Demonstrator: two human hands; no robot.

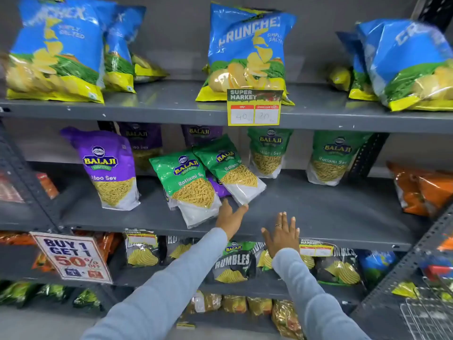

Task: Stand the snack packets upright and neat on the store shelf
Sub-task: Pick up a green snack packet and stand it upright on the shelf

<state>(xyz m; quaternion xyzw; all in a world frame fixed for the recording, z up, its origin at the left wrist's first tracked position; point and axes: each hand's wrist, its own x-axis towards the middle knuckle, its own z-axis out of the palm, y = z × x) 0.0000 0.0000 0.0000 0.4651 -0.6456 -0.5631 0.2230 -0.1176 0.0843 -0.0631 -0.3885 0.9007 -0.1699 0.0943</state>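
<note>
Two green Ratlami Sev packets (188, 182) (230, 168) lean tilted on the middle shelf (318, 209), partly over a purple packet (218, 186). My left hand (230, 217) is open, its fingertips touching the lower corner of the right tilted green packet. My right hand (282, 233) hovers open with spread fingers over the shelf's front edge, holding nothing. A purple Aloo Sev packet (110, 168) stands at the left. Two green packets (268, 153) (331, 158) stand upright at the back right.
Blue chip bags (247, 52) (56, 50) (407, 65) fill the top shelf, with a yellow price tag (253, 107) on its edge. Orange packets (421, 187) sit far right. A "Buy 1 Get 1" sign (73, 257) hangs lower left. Dark chip bags (231, 263) line the shelf below.
</note>
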